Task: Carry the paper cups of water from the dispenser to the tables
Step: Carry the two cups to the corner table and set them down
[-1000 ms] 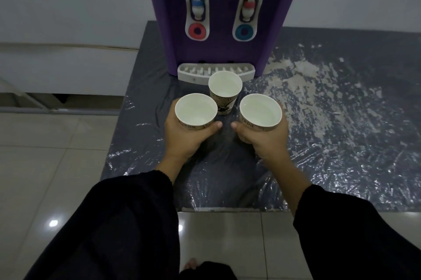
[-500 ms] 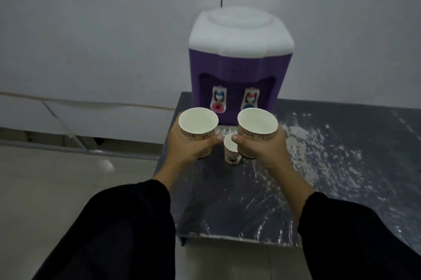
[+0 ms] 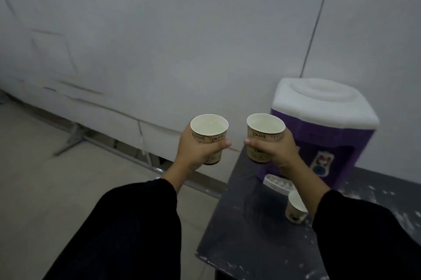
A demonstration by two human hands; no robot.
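My left hand (image 3: 197,153) grips a printed paper cup (image 3: 209,129) with water in it, held upright in the air over the floor. My right hand (image 3: 276,151) grips a second paper cup (image 3: 265,130), also upright, beside the first and above the left edge of the table. A third paper cup (image 3: 295,208) stands on the dark table (image 3: 250,234), partly hidden by my right forearm. Behind it is the purple water dispenser (image 3: 330,134) with a white top and a white drip tray (image 3: 276,183).
A grey wall (image 3: 159,29) fills the background, with a metal rail and bracket (image 3: 75,140) along its foot. A tiled floor (image 3: 45,177) stretches to the left of the table. A thin cord (image 3: 316,20) runs up the wall above the dispenser.
Both cups have been lifted off the table and carried up and to the left. The view has swung left, so the dispenser now sits at the right and the third cup stays on the table.
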